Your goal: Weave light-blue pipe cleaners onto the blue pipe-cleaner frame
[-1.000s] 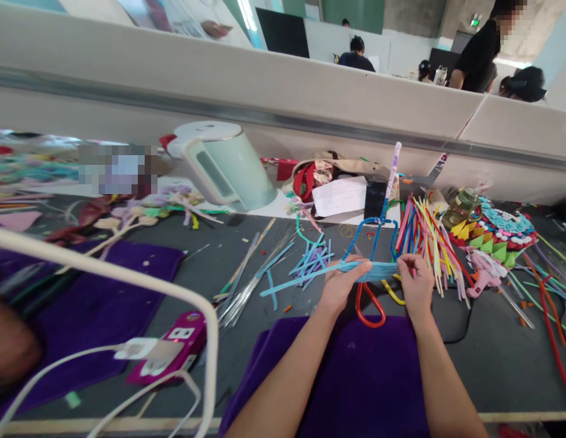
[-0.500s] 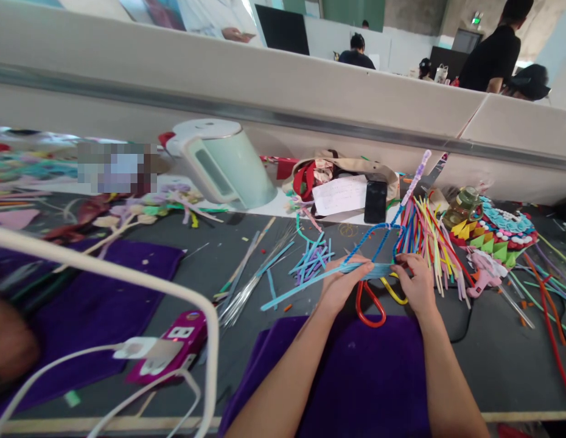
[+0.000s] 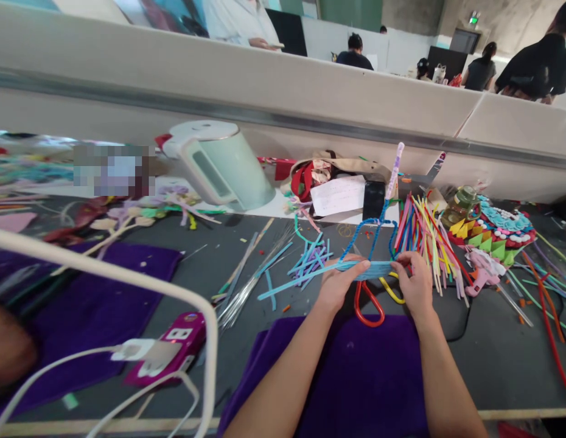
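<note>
A flat light-blue woven piece (image 3: 378,269) of pipe cleaners is stretched between my hands. My left hand (image 3: 338,285) pinches its left end, where a long light-blue strand (image 3: 292,283) sticks out to the left. At the right end, the fingers of my right hand (image 3: 414,278) are closed on its edge. Dark-blue twisted stems (image 3: 377,234) rise from the piece and meet a lilac-and-white stem (image 3: 395,170) pointing up. Scissors with red (image 3: 369,304) and yellow handle loops lie just below and behind the piece.
A purple cloth (image 3: 365,377) lies under my forearms. Cut blue and purple pieces (image 3: 308,258), a kettle (image 3: 228,164), a phone (image 3: 373,199), coloured pipe cleaners (image 3: 429,237) and a pink glue gun (image 3: 484,274) surround the work. A white frame (image 3: 128,274) crosses the left side.
The lilac stem has swung left and stands more upright. Both hands keep their hold on the light-blue piece, nearly in place. In the background, a person in black is farther right.
</note>
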The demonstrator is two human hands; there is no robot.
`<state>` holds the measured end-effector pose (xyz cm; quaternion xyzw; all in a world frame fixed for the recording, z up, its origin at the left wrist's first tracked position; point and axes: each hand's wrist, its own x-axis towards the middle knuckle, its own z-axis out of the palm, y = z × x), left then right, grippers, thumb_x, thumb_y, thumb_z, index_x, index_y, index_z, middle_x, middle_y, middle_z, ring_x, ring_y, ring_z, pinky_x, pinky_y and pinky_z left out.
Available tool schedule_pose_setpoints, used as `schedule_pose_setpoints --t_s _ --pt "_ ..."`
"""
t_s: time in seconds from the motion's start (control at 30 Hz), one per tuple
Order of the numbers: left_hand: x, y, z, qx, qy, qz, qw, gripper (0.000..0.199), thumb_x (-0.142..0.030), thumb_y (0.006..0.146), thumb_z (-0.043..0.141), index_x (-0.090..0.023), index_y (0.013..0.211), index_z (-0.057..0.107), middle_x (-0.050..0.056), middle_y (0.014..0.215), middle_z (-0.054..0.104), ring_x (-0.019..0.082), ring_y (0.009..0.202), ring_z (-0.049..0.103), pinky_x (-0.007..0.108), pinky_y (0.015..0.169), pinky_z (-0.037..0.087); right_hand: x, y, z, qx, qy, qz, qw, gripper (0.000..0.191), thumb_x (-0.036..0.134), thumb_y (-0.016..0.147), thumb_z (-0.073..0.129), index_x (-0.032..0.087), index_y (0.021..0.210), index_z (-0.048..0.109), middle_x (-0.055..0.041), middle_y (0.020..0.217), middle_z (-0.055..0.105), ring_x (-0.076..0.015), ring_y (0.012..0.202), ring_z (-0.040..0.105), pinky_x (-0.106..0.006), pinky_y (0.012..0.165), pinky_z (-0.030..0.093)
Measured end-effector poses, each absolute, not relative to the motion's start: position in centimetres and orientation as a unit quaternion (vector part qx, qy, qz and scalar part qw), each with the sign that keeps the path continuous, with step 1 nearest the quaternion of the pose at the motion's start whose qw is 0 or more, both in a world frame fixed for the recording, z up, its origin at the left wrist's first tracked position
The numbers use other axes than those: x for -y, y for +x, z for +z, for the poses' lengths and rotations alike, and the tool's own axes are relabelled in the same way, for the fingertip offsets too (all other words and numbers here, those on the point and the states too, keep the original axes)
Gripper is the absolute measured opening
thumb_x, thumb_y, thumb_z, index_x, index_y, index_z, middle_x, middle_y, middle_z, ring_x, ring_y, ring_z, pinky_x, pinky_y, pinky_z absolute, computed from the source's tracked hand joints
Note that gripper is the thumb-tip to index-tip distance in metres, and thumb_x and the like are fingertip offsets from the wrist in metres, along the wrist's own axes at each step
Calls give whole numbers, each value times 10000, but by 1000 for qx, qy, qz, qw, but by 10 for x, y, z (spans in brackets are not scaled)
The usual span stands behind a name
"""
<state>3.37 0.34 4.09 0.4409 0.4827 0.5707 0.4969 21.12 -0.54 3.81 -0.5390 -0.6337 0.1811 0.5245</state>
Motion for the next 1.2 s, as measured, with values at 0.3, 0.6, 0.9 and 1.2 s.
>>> schedule_pose_setpoints --t_s 0.3,0.6,0.9,1.2 --pt "1 35 47 -471 486 574 461 129 -303 626 758 -188 666 713 30 716 693 194 711 628 295 689 495 4 208 29 569 -549 265 551 183 319 769 639 224 922 671 -52 908 682 -206 843 609 -353 802 467" --pt "-1 32 45 -478 468 571 476 165 -324 611 766 -181 666 705 15 681 668 176 663 606 284 654 486 1 214 32 536 -508 400 542 210 330 710 679 205 878 667 -26 800 658 -183 751 584 -315 709 476" --pt "-4 33 43 -467 416 573 530 199 -293 546 802 -162 646 691 13 659 647 161 633 586 285 639 477 8 214 46 478 -435 549 531 228 355 674 722 205 808 612 20 724 565 -123 650 509 -222 608 425" --pt "-4 35 40 -461 391 565 562 185 -290 535 800 -162 615 693 11 651 653 156 617 590 274 609 473 12 208 46 494 -408 587 495 380 522 682 695 199 855 597 -19 768 577 -154 682 528 -248 610 449"
